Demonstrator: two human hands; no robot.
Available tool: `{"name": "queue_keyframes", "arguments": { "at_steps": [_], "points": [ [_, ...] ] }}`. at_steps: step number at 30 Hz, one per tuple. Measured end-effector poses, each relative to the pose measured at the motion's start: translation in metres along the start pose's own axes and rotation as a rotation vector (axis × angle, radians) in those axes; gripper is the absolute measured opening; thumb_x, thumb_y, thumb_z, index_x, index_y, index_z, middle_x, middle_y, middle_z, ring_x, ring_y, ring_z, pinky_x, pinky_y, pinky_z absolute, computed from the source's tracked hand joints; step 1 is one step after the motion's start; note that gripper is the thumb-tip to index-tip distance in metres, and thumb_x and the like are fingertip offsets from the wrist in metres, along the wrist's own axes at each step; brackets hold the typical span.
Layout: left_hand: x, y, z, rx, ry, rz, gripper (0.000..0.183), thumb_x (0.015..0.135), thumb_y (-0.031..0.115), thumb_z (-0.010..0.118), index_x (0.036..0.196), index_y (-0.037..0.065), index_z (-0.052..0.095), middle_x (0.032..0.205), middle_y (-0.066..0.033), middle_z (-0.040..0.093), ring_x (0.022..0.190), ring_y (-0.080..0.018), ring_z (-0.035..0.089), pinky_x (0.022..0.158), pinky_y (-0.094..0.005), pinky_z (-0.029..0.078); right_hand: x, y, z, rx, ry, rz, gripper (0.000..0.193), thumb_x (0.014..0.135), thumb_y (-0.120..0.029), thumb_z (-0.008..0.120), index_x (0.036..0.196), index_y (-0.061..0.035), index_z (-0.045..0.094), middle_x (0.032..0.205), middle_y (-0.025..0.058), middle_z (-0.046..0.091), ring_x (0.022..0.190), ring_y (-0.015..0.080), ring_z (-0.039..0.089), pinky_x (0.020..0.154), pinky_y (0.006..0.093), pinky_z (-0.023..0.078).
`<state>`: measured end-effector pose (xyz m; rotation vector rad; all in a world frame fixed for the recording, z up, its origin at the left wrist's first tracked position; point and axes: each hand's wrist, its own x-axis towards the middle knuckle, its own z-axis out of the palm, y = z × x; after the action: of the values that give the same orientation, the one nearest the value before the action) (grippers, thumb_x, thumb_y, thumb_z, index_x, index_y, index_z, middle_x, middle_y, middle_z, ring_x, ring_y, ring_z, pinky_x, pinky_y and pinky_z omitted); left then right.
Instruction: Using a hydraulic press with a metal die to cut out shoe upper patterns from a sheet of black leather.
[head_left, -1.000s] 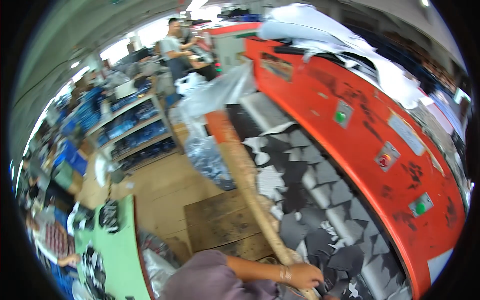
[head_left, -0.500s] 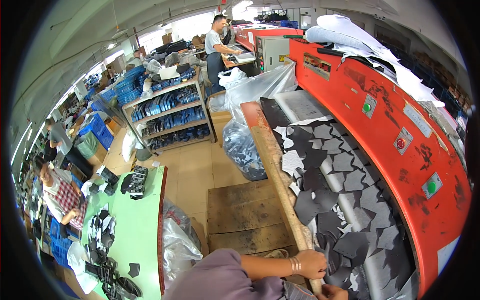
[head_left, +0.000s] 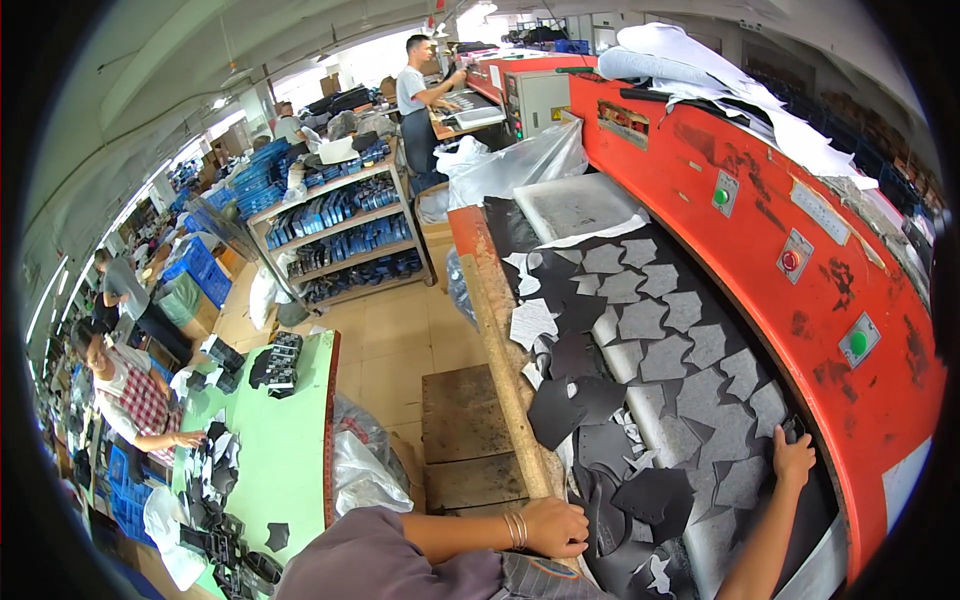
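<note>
Curled into a fist, my left hand rests at the near end of the machine's wooden edge, beside loose black pieces. What its fingers hold, if anything, is hidden. My right hand reaches over to the far side of the bed, below the red machine body. Its fingers close at a small dark object that I cannot make out. Between the hands lie rows of grey cut pieces on a dark sheet, with light strips of the bed showing. Black cut-outs and white scraps overlap along the wooden edge.
The red machine curves along the right, with green and red buttons. At left stands a green table bearing black pieces and dies; a co-worker reaches onto it. A shelf of blue-edged dies and another worker are farther back.
My right hand has moved from the near edge to the bed's far right side. My left hand stays by the wooden edge. The view has shifted; the co-worker at left now reaches onto the green table.
</note>
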<state>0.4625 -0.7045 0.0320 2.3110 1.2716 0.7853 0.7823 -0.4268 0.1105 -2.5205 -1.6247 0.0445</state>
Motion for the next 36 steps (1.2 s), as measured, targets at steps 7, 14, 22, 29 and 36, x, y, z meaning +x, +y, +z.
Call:
{"name": "queue_keyframes", "arguments": {
  "at_steps": [7, 14, 22, 29, 36],
  "points": [
    [0.025, -0.035, -0.026, -0.008, -0.130, 0.025, 0.032, 0.084, 0.034, 0.062, 0.060, 0.012, 0.059, 0.061, -0.0014, 0.053, 0.064, -0.0207, 0.057, 0.055, -0.0353, 0.049, -0.032, -0.054, -0.028, -0.013, 0.033, -0.141, 0.062, 0.061, -0.043, 0.067, 0.104, 0.0007, 0.064, 0.111, 0.0228, 0.061, 0.107, 0.0380, 0.058, 0.087, 0.0476, 0.049],
    [0.117, -0.090, -0.068, -0.534, -0.172, -0.217, 0.041, 0.077, 0.013, 0.071, 0.115, 0.004, 0.060, 0.107, -0.0120, 0.058, 0.091, -0.0205, 0.060, 0.075, -0.0310, 0.050, -0.134, -0.051, 0.012, 0.779, -0.592, -0.523, 0.060, 0.072, -0.043, 0.072, 0.114, -0.0018, 0.061, 0.115, 0.0187, 0.054, 0.114, 0.0315, 0.049, 0.099, 0.0388, 0.039],
    [0.276, -0.126, -0.010, -0.227, -0.154, 0.162, 0.040, 0.077, 0.019, 0.068, 0.113, 0.004, 0.059, 0.111, -0.0155, 0.058, 0.106, -0.0334, 0.053, 0.091, -0.0416, 0.044, -0.167, -0.006, 0.013, 0.812, -0.435, -0.073, 0.062, 0.071, -0.047, 0.075, 0.111, -0.0009, 0.062, 0.117, 0.0225, 0.051, 0.110, 0.0328, 0.051, 0.094, 0.0368, 0.042],
    [0.282, -0.098, 0.039, 0.160, -0.396, 0.109, 0.041, 0.074, 0.035, 0.075, 0.099, 0.008, 0.057, 0.094, -0.0134, 0.063, 0.094, -0.0330, 0.060, 0.081, -0.0439, 0.048, -0.090, 0.051, 0.018, 0.480, -0.109, 0.256, 0.068, 0.066, -0.050, 0.076, 0.110, 0.0000, 0.062, 0.118, 0.0249, 0.052, 0.114, 0.0378, 0.049, 0.098, 0.0413, 0.040],
    [0.268, -0.117, 0.038, 0.082, -0.256, 0.270, 0.036, 0.075, 0.038, 0.074, 0.085, 0.008, 0.056, 0.076, -0.0099, 0.061, 0.076, -0.0313, 0.062, 0.064, -0.0414, 0.049, -0.027, 0.065, -0.003, 0.069, -0.220, -0.515, 0.060, 0.057, -0.032, 0.079, 0.111, -0.0096, 0.063, 0.134, 0.0174, 0.044, 0.126, 0.0343, 0.040, 0.106, 0.0513, 0.031]
  ]
}}
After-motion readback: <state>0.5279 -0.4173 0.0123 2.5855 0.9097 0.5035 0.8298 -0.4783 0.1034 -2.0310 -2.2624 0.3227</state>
